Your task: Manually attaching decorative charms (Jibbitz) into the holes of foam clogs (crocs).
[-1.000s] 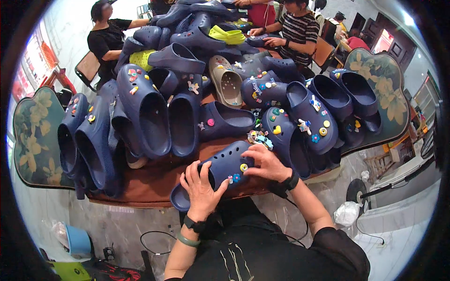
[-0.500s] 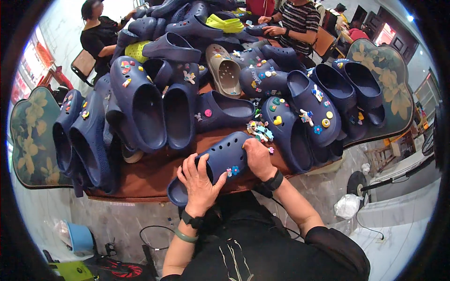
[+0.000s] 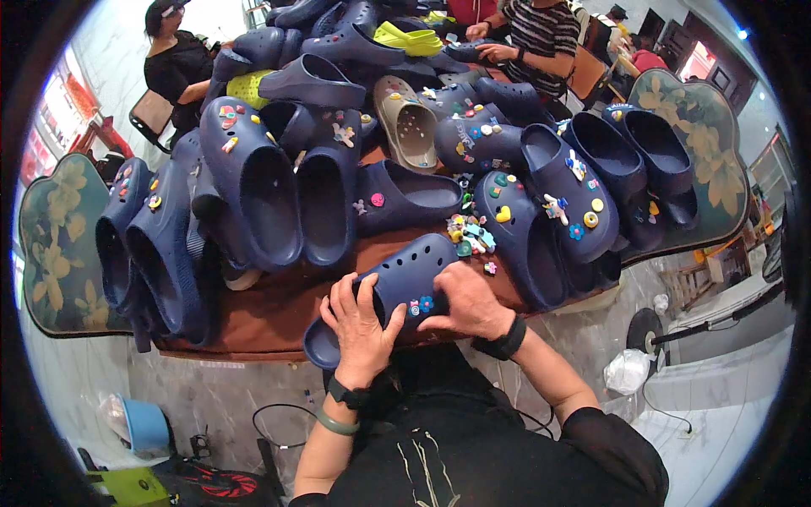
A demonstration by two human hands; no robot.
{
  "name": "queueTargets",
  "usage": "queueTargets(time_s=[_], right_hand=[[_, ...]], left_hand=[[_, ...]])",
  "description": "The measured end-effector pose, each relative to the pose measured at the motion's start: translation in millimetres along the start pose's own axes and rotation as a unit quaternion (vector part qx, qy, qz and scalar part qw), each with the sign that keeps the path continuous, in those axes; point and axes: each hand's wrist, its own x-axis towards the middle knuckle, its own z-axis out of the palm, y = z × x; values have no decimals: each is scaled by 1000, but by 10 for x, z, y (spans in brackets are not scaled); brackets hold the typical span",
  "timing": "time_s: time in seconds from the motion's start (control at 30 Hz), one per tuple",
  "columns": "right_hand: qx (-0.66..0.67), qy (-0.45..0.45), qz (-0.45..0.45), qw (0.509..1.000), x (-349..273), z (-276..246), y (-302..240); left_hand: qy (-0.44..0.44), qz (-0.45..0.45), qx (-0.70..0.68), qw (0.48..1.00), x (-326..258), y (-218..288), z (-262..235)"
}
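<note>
A navy clog (image 3: pixel 404 275) lies slanted at the table's front edge, toe to the upper right, with a row of holes over its upper. My left hand (image 3: pixel 359 325) grips its open heel end, thumb along the side. My right hand (image 3: pixel 475 302) is closed round the toe, fingers on top and thumb at the near side; its fingertips are partly hidden. Between my hands, a blue flower charm (image 3: pixel 426 302) and a small pale charm (image 3: pixel 414 308) sit on the upper. Past the toe lies a heap of loose colourful charms (image 3: pixel 471 237), with one pink charm (image 3: pixel 490 268) apart.
Decorated navy clogs stand left (image 3: pixel 253 190) and right (image 3: pixel 564 190) on the brown tablecloth (image 3: pixel 253 325). A beige clog (image 3: pixel 407 127) and lime-green clogs (image 3: pixel 407 39) lie farther back. Other people work across the table. A blue bucket (image 3: pixel 145 425) stands on the floor.
My right hand has shifted from the toe's far edge toward me, its thumb now showing lower on the near side. My left hand and the clog stay almost in place.
</note>
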Motion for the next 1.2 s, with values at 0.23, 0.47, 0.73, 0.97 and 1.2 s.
queueTargets(time_s=[0.23, 0.47, 0.73, 0.97, 1.2], right_hand=[[-131, -115, -90, 981, 134, -43, 44], [-129, -154, -130, 971, 160, -15, 122], [-25, -77, -40, 996, 148, -33, 223], [2, 78, 97, 992, -86, -82, 427], [-53, 89, 27, 994, -27, -45, 173]], left_hand=[[-18, 10, -5, 1000, -3, 27, -41], [-21, 2, -5, 1000, -10, 46, -56], [12, 18, 10, 1000, 70, 24, 31], [29, 23, 23, 999, -7, 53, -7], [27, -12, 12, 999, 5, 74, 3]])
